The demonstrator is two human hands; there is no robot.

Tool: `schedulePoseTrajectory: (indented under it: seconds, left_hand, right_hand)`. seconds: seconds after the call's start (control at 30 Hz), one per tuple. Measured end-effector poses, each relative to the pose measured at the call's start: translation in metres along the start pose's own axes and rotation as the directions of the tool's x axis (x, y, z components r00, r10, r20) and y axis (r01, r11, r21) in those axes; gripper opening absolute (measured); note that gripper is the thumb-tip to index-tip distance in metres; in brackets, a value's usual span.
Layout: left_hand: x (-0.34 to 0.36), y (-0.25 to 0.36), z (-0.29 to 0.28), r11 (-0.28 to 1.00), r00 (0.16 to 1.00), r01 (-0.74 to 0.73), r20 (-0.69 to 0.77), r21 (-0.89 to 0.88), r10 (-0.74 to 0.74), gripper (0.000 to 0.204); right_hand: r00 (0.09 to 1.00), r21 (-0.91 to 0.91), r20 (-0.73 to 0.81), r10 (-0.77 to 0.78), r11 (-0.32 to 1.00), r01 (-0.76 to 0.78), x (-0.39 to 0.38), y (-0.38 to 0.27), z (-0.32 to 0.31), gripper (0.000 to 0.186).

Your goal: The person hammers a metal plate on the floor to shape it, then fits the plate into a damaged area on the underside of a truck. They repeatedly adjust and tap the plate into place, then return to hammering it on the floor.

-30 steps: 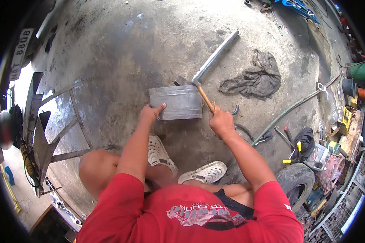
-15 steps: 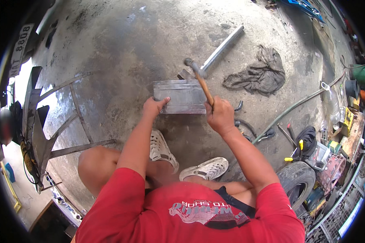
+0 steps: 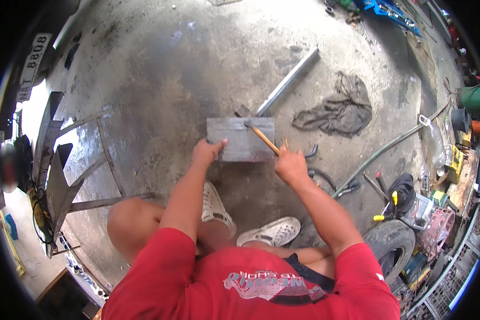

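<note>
My left hand [image 3: 210,149] grips the left edge of a flat grey sheet-metal panel [image 3: 240,144], thumb on top and fingers out of sight beneath. In my right hand [image 3: 292,165] is the wooden handle of a hammer [image 3: 262,140], fingers wrapped round it. The hammer's head lies over the panel's far part, at or very close to its surface. From beneath the panel's far edge a small dark metal piece [image 3: 242,111] sticks out. Beside it begins a long metal bar [image 3: 288,82] that runs away to the far right.
A dark crumpled cloth [image 3: 341,109] lies to the right on the concrete floor. A green hose [image 3: 384,146], a tyre [image 3: 389,245] and assorted tools and parts crowd the right side. On the left stands an angular metal frame [image 3: 104,154]. My shoes rest just behind the panel.
The hammer has come down from its raised position to the panel. My left hand keeps its hold on the panel's left edge. The whole view has shifted slightly.
</note>
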State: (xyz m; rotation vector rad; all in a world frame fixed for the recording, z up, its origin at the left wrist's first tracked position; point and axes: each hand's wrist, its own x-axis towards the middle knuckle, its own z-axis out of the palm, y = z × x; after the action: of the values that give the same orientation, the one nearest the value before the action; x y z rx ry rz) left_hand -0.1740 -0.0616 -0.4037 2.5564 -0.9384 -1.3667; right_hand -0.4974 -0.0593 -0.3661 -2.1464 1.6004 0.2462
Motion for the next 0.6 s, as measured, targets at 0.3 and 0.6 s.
schedulePoseTrajectory:
  seconds: [0.3,0.6]
  left_hand:
    - [-0.029,0.015,-0.008,0.999,0.998,0.031,-0.061,0.039,-0.029,0.1]
    - [-0.017,-0.013,-0.019,0.996,0.995,0.06,-0.08,0.067,-0.054,0.1]
  right_hand:
    - [0.986,0.065,-0.158,-0.052,0.996,0.063,-0.012,0.001,-0.005,0.027]
    - [0.921,0.162,-0.348,-0.176,0.956,0.243,-0.012,-0.007,-0.01,0.022]
